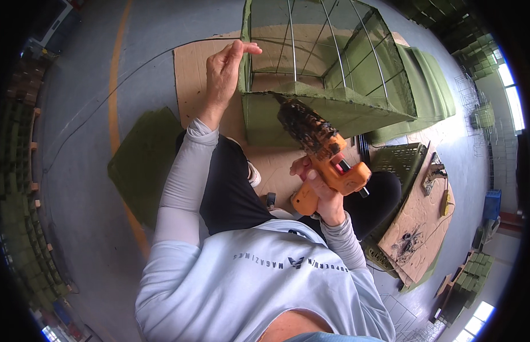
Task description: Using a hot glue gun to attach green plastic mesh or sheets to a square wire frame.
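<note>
The floor (82,188) spans the scene, and at one o'clock on it stands the box (345,111), a wire frame in green cloth, close to the seated person's knees, seemingly so both hands can reach its rim. A cardboard sheet (193,74) lies beneath, perhaps to shield the cloth. A green panel (142,165) rests at nine o'clock. At four o'clock a smaller, black-smeared card (422,222) lies over a crate (399,157), likely catching drips. The glue gun (325,151), blackened up front, points to eleven o'clock, its tip at or almost at the rim. The right hand (325,191) is wrapped round its grip, apparently to steady it. The left hand (224,74), at eleven o'clock, reaches a finger over the box's left edge; whether it grasps cloth, I cannot tell.
</note>
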Motion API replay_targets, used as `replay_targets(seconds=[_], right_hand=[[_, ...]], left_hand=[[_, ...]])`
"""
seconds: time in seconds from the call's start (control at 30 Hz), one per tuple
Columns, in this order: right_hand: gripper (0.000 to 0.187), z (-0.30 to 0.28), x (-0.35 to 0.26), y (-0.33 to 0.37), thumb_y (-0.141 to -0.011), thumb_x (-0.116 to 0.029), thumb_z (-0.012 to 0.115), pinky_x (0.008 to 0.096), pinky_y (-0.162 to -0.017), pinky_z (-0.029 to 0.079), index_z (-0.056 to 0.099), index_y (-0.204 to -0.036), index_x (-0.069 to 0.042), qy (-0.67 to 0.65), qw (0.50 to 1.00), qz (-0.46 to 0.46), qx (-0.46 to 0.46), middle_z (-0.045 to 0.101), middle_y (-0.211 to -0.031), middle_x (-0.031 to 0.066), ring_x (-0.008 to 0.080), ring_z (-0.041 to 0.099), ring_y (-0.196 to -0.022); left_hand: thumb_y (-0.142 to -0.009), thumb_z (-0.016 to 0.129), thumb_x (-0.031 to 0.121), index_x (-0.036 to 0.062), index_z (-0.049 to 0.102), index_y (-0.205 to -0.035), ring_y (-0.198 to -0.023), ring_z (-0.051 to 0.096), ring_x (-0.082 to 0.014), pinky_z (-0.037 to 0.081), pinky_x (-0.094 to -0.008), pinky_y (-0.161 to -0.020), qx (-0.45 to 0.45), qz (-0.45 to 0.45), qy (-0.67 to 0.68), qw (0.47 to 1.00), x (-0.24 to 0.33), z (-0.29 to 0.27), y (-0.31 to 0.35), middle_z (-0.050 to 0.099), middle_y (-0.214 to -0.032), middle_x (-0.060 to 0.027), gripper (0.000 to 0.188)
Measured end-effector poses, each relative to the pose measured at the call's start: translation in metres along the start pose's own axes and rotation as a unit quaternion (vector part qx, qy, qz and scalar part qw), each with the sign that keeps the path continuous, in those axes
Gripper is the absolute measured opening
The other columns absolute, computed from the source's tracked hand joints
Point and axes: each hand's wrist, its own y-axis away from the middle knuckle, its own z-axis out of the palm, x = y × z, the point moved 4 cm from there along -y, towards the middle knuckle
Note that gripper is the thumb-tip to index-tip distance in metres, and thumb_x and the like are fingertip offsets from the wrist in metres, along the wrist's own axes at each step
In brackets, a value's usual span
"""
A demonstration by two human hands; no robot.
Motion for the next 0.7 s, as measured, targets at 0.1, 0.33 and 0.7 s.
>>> replay_targets(seconds=[0.1,0.33,0.7], right_hand=[[0.018,-0.004,-0.001,0.002,-0.089,-0.009,0.054,0.0319,-0.085,0.041,0.052,-0.104,0.001,-0.018,1.0,-0.011,0.017,0.056,-0.093,0.0072,0.0169,0.053,-0.091],[0.017,0.007,0.003,-0.002,-0.089,-0.009,0.053,0.0316,-0.085,0.041,0.052,-0.103,0.001,-0.024,1.0,0.002,-0.003,0.056,-0.092,0.0066,0.0164,0.053,-0.091],[0.025,0.027,0.015,-0.016,-0.09,-0.018,0.057,0.0333,-0.086,0.039,0.047,-0.104,0.0,0.048,0.996,0.037,-0.062,0.053,-0.093,0.0106,0.0189,0.051,-0.091]], left_hand=[[-0.099,0.038,0.042,0.0034,0.07,-0.083,-0.088,0.063,-0.0153,0.046,-0.0292,-0.085,0.006,0.033,0.003,0.999,0.002,-0.003,-0.001,0.069,-0.085,-0.0064,0.052],[-0.1,0.035,0.04,-0.0007,0.068,-0.086,-0.097,0.062,-0.0191,0.041,-0.0343,-0.095,0.003,0.012,0.091,0.996,-0.007,-0.006,-0.004,0.069,-0.088,-0.0098,0.055],[-0.101,0.034,0.04,0.0011,0.069,-0.083,-0.094,0.063,-0.0195,0.042,-0.0356,-0.094,0.007,0.014,0.11,0.994,-0.009,-0.006,-0.004,0.069,-0.086,-0.0084,0.055]])
